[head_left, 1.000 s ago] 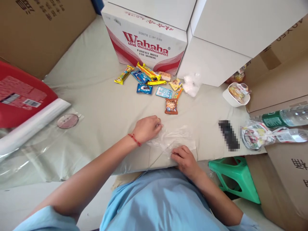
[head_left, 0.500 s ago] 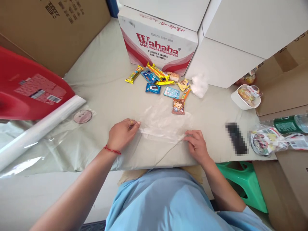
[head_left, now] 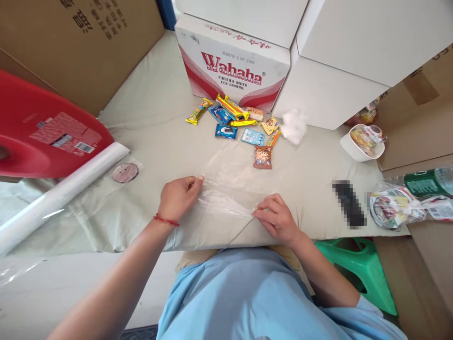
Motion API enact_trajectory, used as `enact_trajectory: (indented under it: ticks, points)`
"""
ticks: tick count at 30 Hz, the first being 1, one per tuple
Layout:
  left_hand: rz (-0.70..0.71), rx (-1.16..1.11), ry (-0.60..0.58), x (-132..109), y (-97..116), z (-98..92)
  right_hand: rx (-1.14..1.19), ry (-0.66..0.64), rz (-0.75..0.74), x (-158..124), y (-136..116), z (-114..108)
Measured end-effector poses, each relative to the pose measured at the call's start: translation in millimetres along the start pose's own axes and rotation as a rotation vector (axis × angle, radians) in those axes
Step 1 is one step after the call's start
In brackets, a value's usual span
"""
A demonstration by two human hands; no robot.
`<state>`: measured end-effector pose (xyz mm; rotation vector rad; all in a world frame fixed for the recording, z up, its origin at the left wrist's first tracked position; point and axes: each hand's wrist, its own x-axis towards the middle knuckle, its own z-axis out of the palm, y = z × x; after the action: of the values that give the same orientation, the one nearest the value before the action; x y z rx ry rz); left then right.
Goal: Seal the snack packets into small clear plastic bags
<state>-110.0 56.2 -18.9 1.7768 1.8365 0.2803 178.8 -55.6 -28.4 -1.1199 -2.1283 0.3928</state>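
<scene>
A thin clear plastic bag (head_left: 226, 200) stretches between my two hands, just above the near part of the table. My left hand (head_left: 180, 196) pinches its left edge between thumb and fingers. At the opposite side, my right hand (head_left: 276, 218) is closed on the near right corner. Beyond the bag lies a brown snack packet (head_left: 263, 157). Behind that packet are a light blue packet (head_left: 252, 136), a dark blue packet (head_left: 225, 131), a yellow packet (head_left: 270, 125) and several yellow wrapped bars (head_left: 231, 106). Crumpled white plastic (head_left: 293, 126) sits to their right.
A Wahaha carton (head_left: 233, 71) and white boxes (head_left: 339, 89) stand at the back. On the left are a red container (head_left: 46, 127) and a plastic film roll (head_left: 67, 193). A white bowl (head_left: 361, 150), pixelated dark object (head_left: 348, 204) and bottle (head_left: 424, 183) lie right; a green stool (head_left: 361, 269) stands below.
My right hand has moved left and slightly nearer to me. The bag has gone from spread out flat to a narrower, gathered shape. The left hand keeps its pinch.
</scene>
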Motion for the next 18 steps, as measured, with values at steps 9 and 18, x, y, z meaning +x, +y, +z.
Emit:
enact_trajectory:
  ticks: [9, 18]
  points:
    - [0.368, 0.272, 0.399, -26.0, -14.2, 29.2, -0.043, -0.047, 0.096, -52.4, -7.2, -1.8]
    - [0.671, 0.186, 0.005, -17.8, -34.1, 22.6, 0.035, -0.259, 0.191, -82.1, -5.3, -46.0]
